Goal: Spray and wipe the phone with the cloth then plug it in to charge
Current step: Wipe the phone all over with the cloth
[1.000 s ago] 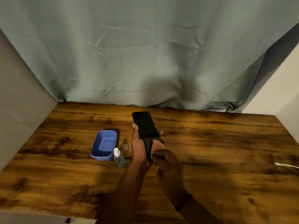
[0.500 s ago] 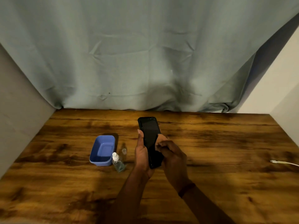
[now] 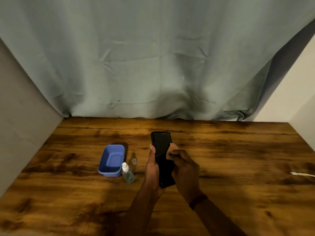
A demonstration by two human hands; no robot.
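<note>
We find the phone (image 3: 162, 150) held above the wooden table (image 3: 238, 159), screen up, gripped along its edge by the left hand (image 3: 152, 169). The right hand (image 3: 185, 169) pinches a small cloth (image 3: 174, 147) against the screen. A spray bottle (image 3: 127, 173) stands just beside a blue tub (image 3: 111, 160). A white cable end (image 3: 301, 174) lies well apart, far right.
</note>
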